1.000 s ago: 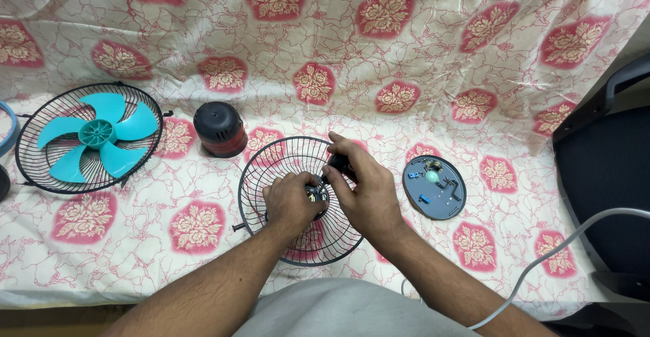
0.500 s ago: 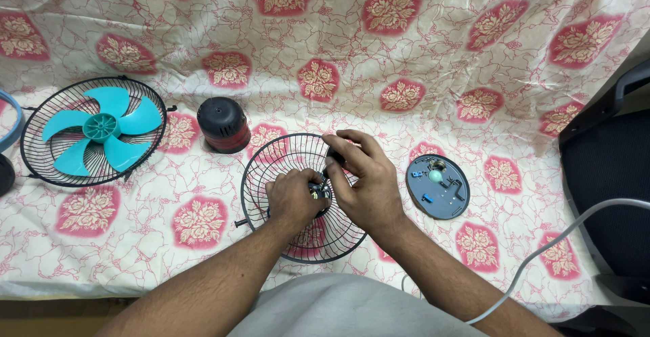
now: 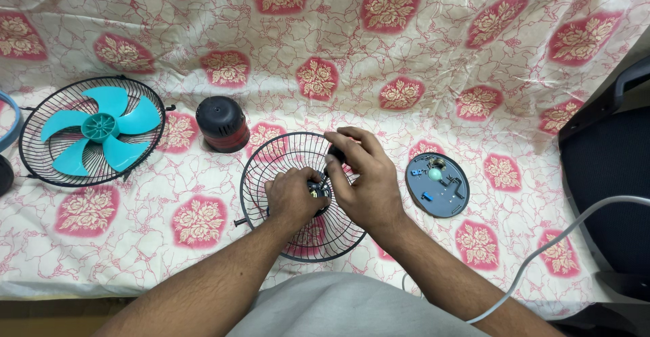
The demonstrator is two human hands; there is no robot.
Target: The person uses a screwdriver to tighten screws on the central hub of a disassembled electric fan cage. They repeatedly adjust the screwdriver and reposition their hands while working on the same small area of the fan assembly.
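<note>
Both hands meet over the hub of the black wire fan guard [image 3: 284,174], which lies flat on the flowered cloth [image 3: 420,46] right in front of the person. The left hand [image 3: 292,198] sits on the near-left side of the hub, fingers curled down around a small dark fitting [image 3: 317,189] at the centre of the guard; it looks closed on it, though the part is mostly hidden and I can't be sure what it is. The right hand [image 3: 365,181] comes in from the right of the hub and arches over it, fingertips pinched on a small black piece [image 3: 336,154] just beyond the centre. So the work lies directly between the two hands, neither one nearer than the other.

Left of the guard stands a black domed motor cover [image 3: 221,122], and farther left a second guard holding a teal fan blade [image 3: 95,128]. Right of the guard lies a round grey base plate [image 3: 437,184]. A pale cable [image 3: 562,235] curves past at the right.
</note>
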